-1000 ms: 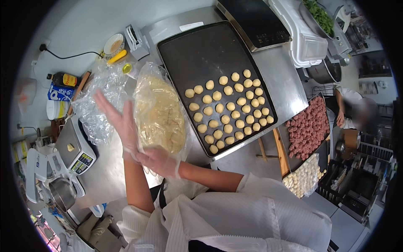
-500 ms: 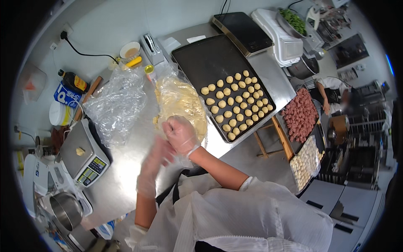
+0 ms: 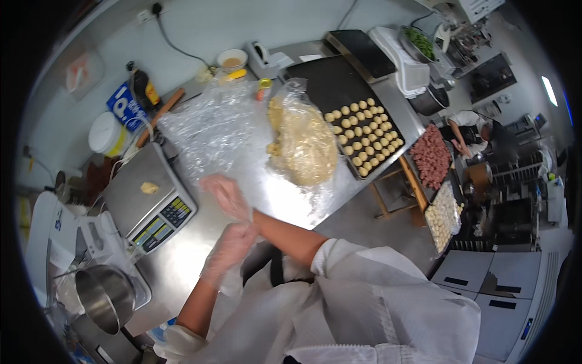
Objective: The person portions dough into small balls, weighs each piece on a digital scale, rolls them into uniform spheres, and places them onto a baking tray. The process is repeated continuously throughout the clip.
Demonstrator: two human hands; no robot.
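Both of my hands wear clear plastic gloves and are over the near part of the steel table (image 3: 270,203). My left hand (image 3: 235,246) is closed at my right wrist, gripping the glove's cuff there. My right hand (image 3: 224,193) stretches to the left above the table with its fingers extended, holding nothing I can see. Beyond it lies a large pale-yellow mass of dough (image 3: 306,145), partly covered by clear plastic. Crumpled plastic film (image 3: 209,130) spreads to the dough's left. On the digital scale (image 3: 134,194) at my left sits a small dough piece (image 3: 149,188).
A black baking tray (image 3: 327,79) with rows of dough balls (image 3: 367,130) stands far right, before an induction cooker (image 3: 361,53). A metal bowl (image 3: 106,297) is at the lower left. Trays of pink meat portions (image 3: 431,156) and pale balls (image 3: 441,218) lie right. Another person (image 3: 467,130) works beyond.
My hands have moved left and nearer, away from the dough. My right hand went from a curled shape to stretched fingers, and my left closed on its glove cuff. The view has shifted.
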